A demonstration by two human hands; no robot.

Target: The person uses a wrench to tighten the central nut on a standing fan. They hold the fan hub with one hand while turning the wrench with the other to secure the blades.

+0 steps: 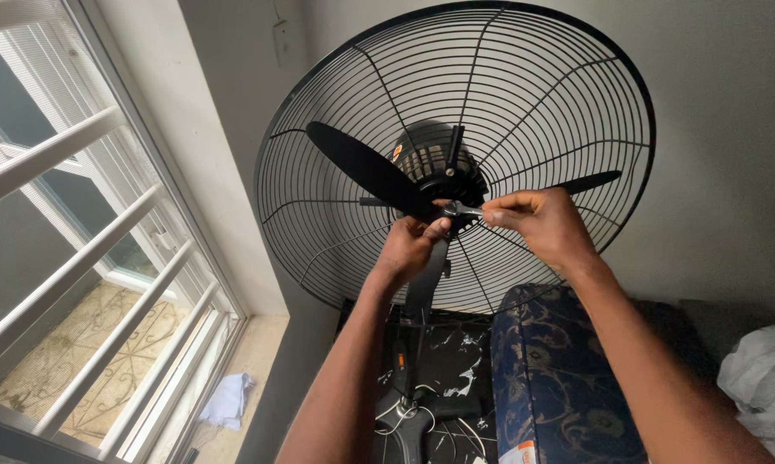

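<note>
Fan (456, 163), black, standing upright against the wall (714, 103), seen from the front with its front guard off. The hub (439, 167) sits at the centre of the rear grille (559, 94); three blades (366, 167) radiate from it, one long blade slanting up to the left, one narrow edge pointing right, one short edge pointing up.

Wrench (461, 209), small and silvery, lies just below the hub, its head at the base of the blades. My right hand (542, 225) pinches its handle between thumb and fingertips, closed on it. My left hand (411, 245) is curled shut around the fan's neck just under the hub, thumb tip touching the wrench head.

The pole (423, 296) runs down from my left hand to a black marbled table (456, 361), where white cables (422, 421) lie loosely. Just right of the pole stands a dark blue patterned cushion (559, 378). A white cloth (761, 378) is bunched at the far right. At left, a window (86, 258) with white bars; a pale blue rag (228, 399) lies on the sill beneath it.
</note>
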